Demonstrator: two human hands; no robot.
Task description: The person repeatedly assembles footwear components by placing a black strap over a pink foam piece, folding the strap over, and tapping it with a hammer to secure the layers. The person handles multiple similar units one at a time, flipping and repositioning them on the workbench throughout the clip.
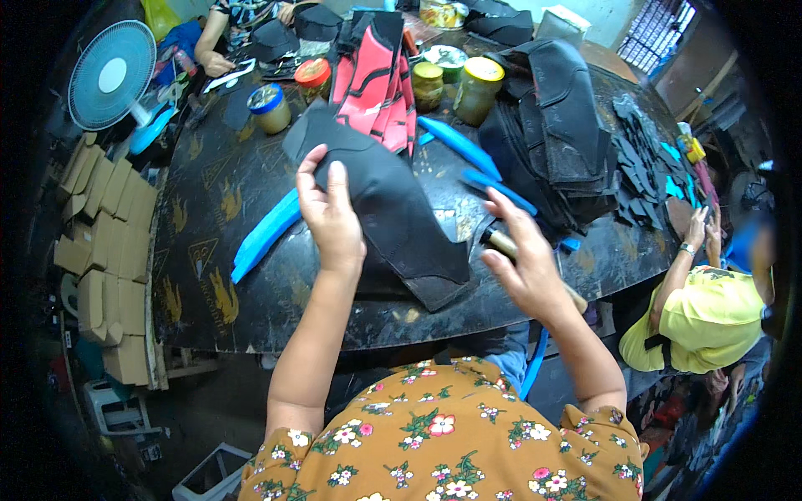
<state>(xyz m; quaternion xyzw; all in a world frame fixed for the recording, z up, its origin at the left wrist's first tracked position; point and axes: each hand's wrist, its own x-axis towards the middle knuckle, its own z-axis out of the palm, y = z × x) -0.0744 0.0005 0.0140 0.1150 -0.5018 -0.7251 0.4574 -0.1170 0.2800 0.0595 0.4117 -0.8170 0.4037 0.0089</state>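
A curved, matte black shoe-upper piece [401, 213] slants across the near middle of the table. Over its left edge is my left hand [332, 221], thumb and fingers apart on the visible side; whether they touch the piece I cannot tell. Off the piece's right end, my right hand [526, 263] has its index finger and thumb spread. A tool's wooden handle [503, 243] passes through this hand, coming out between finger and thumb and again by the wrist. The tool's dark head is too small to name. My lower right fingers are hidden.
Blue strips [266, 236] lie on the dark table [209, 309]. Beyond are lidded jars [479, 90], pink-and-black pieces [368, 83] and a black stack [568, 117]. A fan [111, 75] and cartons [109, 250] stand left. One co-worker [697, 313] sits right; another's hand [219, 63] is far left.
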